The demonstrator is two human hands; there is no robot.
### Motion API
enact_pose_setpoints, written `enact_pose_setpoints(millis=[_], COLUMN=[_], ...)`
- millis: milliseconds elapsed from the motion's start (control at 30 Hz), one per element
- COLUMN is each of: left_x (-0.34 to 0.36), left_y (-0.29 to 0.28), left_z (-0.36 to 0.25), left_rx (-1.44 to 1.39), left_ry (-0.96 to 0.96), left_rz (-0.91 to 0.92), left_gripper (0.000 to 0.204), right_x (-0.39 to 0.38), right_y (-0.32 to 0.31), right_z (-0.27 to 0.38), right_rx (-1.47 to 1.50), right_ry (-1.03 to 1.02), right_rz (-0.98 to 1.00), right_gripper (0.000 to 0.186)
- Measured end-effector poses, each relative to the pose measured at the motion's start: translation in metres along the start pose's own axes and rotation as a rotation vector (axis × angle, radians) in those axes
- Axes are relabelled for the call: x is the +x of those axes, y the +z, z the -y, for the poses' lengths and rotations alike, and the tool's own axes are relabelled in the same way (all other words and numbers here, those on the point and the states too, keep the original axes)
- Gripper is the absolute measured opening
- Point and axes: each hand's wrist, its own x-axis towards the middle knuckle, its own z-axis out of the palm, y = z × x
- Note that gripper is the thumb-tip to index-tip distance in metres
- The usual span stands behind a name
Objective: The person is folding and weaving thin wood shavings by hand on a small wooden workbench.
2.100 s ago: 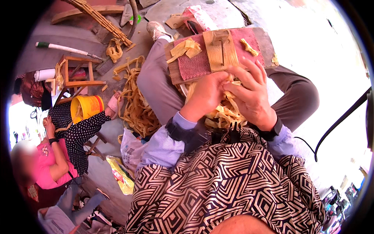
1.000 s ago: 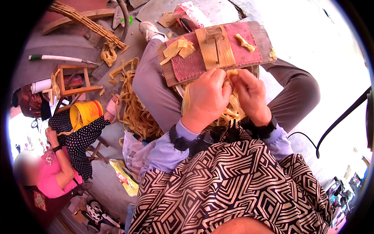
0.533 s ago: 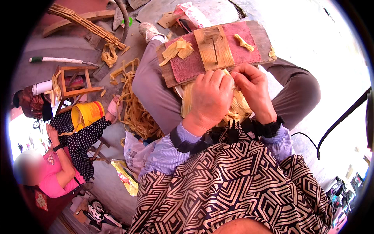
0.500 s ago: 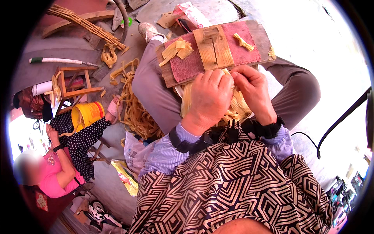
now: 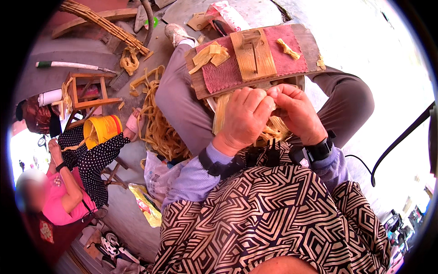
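Observation:
Both my hands are closed close together, just on the near side of a wooden board (image 5: 197,86) lying across my knees. My left hand (image 5: 244,116) is a fist around pale yellow flat strips (image 5: 221,112), which hang down beside it and between my forearms. My right hand (image 5: 299,114) pinches at the top of the left fist, thumb and index finger meeting there. Its fingers hide most of what they grip. Red cloth (image 5: 216,77) covers the board, with a lighter wooden block (image 5: 239,57) carrying a thin upright metal piece.
Cut strip pieces (image 5: 213,55) and a small tied bundle (image 5: 288,49) lie on the cloth. Left of my leg is a heap of long strips (image 5: 159,118). Farther left are a wooden stool (image 5: 96,106), a yellow bucket (image 5: 102,131) and a seated person (image 5: 68,194) handling a strip.
My right hand has turned and shifted slightly down, its fingers now over the left fist. The strip end that stuck up between my hands no longer shows. My left hand stays closed.

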Motion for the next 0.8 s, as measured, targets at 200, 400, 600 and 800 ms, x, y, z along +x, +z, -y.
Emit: enact_pose_setpoints(millis=[200, 400, 600, 800], left_x=[0.001, -0.003, 0.001, 0.003], left_y=[-0.001, 0.002, 0.017, 0.008], left_z=[0.003, 0.004, 0.006, 0.005], left_rx=[-0.242, -0.567, -0.511, -0.534], left_ry=[-0.278, -0.63, -0.774, -0.754], left_rz=[-0.028, 0.117, 0.031, 0.097], left_gripper=[0.012, 0.008, 0.016, 0.015], right_x=[-0.004, 0.002, 0.009, -0.002], right_y=[0.007, 0.006, 0.003, -0.001], right_z=[-0.012, -0.016, -0.03, -0.024], right_rx=[0.084, -0.391, -0.313, 0.417], right_ry=[-0.008, -0.18, -0.314, 0.086], right_rz=[0.064, -0.097, -0.157, 0.176], right_gripper=[0.023, 0.018, 0.025, 0.027])
